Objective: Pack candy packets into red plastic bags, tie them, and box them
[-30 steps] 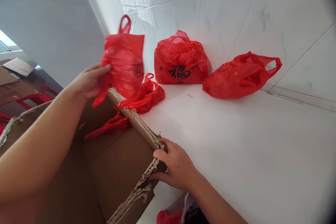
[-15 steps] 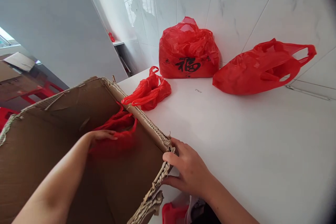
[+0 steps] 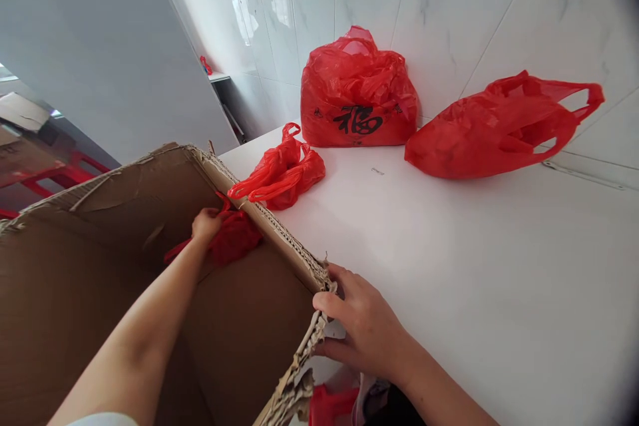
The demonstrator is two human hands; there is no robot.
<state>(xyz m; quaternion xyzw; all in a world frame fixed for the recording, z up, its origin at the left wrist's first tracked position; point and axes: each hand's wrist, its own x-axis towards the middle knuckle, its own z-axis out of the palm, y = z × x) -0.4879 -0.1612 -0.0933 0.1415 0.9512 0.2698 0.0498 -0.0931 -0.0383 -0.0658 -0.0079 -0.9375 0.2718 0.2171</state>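
Note:
My left hand (image 3: 206, 223) reaches deep into a large cardboard box (image 3: 239, 346) with ragged rims. Its fingers are closed on a red plastic bag (image 3: 237, 237) against the box's inner far wall; part of the bag is hidden behind the hand. At the torn near-right corner of the box, my right hand (image 3: 359, 319) grips the rim, thumb on the inner side and fingers outside. Just beyond that rim lies a smaller red plastic bag (image 3: 287, 173), its handles draped onto the cardboard edge.
On the white table (image 3: 449, 293) a full red bag with black lettering (image 3: 359, 96) stands against the tiled wall (image 3: 449, 6). Right of it slumps another red bag (image 3: 489, 130). A grey panel (image 3: 100, 33) rises at left, and a red stool (image 3: 64, 176) stands behind the box.
My left hand has moved farther into the box, up and to the right, with the red bag shifting toward the far corner. My right hand stays on the rim.

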